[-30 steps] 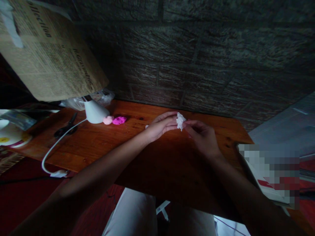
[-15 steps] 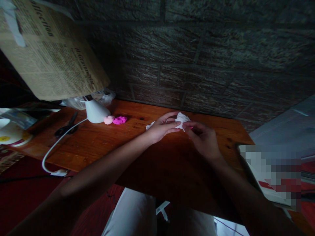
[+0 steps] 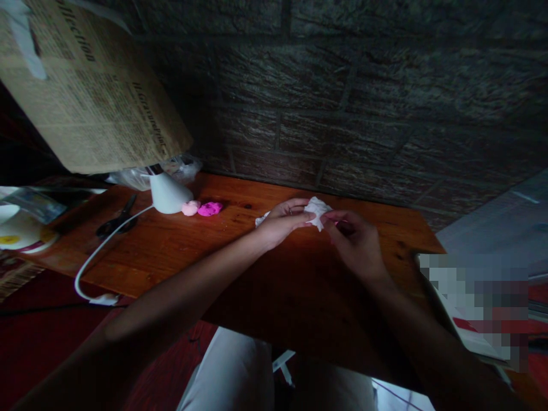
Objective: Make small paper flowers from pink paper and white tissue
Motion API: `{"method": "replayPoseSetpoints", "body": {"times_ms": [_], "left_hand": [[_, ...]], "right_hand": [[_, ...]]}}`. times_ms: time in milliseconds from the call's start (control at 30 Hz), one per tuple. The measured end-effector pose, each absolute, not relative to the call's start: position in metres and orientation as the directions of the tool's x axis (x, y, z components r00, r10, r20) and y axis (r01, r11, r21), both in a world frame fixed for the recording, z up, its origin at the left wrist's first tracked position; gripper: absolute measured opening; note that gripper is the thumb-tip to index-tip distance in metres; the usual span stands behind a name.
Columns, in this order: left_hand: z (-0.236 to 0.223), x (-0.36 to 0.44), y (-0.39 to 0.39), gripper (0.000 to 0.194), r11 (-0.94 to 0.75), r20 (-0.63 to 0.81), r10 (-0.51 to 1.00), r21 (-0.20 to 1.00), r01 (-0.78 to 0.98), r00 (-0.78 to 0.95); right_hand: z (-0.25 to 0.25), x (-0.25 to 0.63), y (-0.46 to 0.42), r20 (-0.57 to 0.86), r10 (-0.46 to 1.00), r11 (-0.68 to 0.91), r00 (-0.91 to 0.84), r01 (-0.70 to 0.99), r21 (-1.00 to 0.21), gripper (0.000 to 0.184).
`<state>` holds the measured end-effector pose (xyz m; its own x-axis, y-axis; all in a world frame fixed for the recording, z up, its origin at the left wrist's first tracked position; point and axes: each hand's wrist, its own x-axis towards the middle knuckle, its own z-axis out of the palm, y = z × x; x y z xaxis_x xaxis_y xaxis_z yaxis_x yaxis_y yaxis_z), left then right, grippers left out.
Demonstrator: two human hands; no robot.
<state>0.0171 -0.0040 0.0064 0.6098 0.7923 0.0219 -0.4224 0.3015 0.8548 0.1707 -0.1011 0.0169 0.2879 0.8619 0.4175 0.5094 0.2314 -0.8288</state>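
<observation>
Both my hands meet over the wooden table around a white crumpled piece (image 3: 315, 210), soft-looking, whether clay or tissue I cannot make out. My left hand (image 3: 285, 222) grips it from the left, with the thumb on its front. From the right, my right hand (image 3: 354, 240) pinches its edge between thumb and fingertips. A bit of pink shows by the right fingers, mostly hidden. Another white bit (image 3: 261, 218) lies behind my left wrist. Farther left, a pale pink lump (image 3: 190, 208) touches a magenta lump (image 3: 209, 209) on the tabletop; both look like modelling clay.
A lamp with a white base (image 3: 168, 194) and newsprint shade (image 3: 107, 108) stands at left, its white cable (image 3: 92, 260) hanging over the front edge. Black scissors (image 3: 117, 224) lie beside it. A cup (image 3: 11, 225) sits far left. A brick-patterned wall (image 3: 308, 137) rises behind the table (image 3: 171, 251).
My hands keep their hold on the white piece, and the right fingers have shifted slightly along its edge. The whole view has moved very slightly.
</observation>
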Motion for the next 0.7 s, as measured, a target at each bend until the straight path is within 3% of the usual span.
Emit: {"method": "replayPoseSetpoints", "body": {"times_ms": [200,300,467,567,700], "left_hand": [[0.0119,0.0159,-0.0052,0.032,0.291,0.031,0.797,0.856,-0.428,0.603],[0.0137,0.0138,-0.0040,0.028,0.337,-0.010,0.806,0.830,-0.444,0.593],[0.0119,0.0112,-0.0010,0.025,0.481,-0.094,0.720,0.782,-0.397,0.688],[0.0090,0.0116,-0.0002,0.023,0.522,-0.112,0.685,0.766,-0.376,0.720],[0.0071,0.0129,-0.0018,0.023,0.527,-0.120,0.684,0.763,-0.374,0.719]], "right_hand": [[0.0211,0.1696,-0.0970,0.384,0.805,0.249,0.453,0.329,-0.911,0.034],[0.0232,0.1692,-0.0933,0.234,0.818,0.155,0.526,0.190,-0.969,0.047],[0.0217,0.1673,-0.0916,-0.102,0.928,-0.042,0.359,-0.171,-0.984,0.044],[0.0229,0.1661,-0.0925,-0.155,0.946,-0.069,0.284,-0.291,-0.954,0.044],[0.0254,0.1663,-0.0931,-0.159,0.935,-0.044,0.318,-0.340,-0.940,0.050]]}}
